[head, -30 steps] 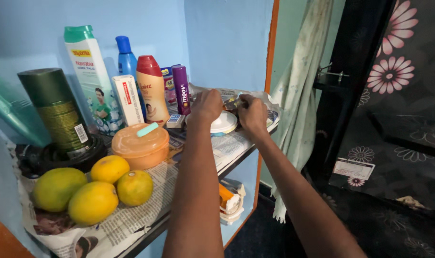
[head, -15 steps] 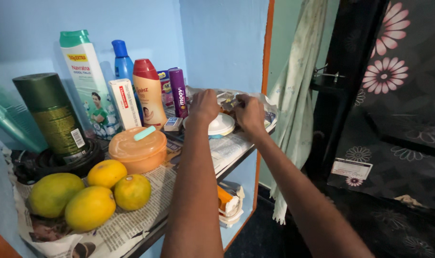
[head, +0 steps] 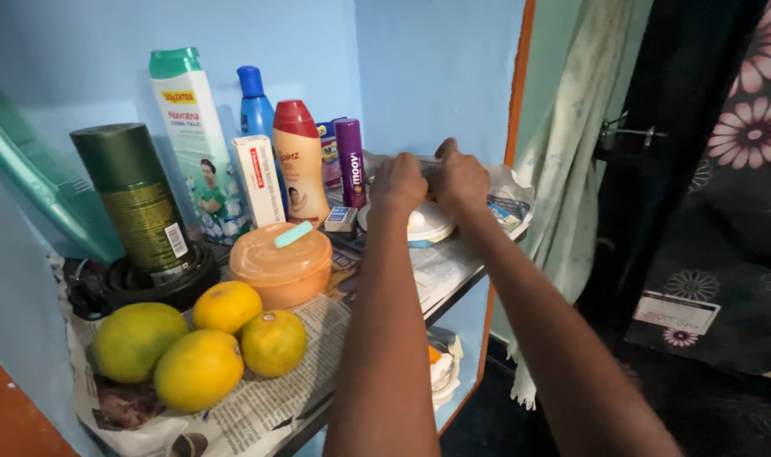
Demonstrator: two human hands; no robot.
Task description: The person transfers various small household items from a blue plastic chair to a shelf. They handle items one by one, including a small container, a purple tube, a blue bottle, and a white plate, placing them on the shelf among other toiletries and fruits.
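Observation:
My left hand [head: 398,182] and my right hand [head: 460,179] are stretched out to the far right end of a wall shelf. They meet knuckle to knuckle and close on a small grey object [head: 428,167], which is mostly hidden between the fingers. Just under the hands lies a white round lidded container [head: 428,225] on the newspaper [head: 267,406] that lines the shelf. A small blue and white box [head: 341,218] sits left of it.
An orange lidded tub [head: 282,264] and several citrus fruits [head: 199,369] sit at the front. Behind them stand a green can [head: 135,199], a white bottle [head: 195,135], a blue bottle [head: 254,106], a red-capped bottle [head: 301,165] and a purple tube [head: 350,161]. A curtain [head: 563,169] and a dark flowered door [head: 724,211] are at the right.
Both hands stay at the shelf's right end and have drawn closer together over the white container. The shelf items have not moved.

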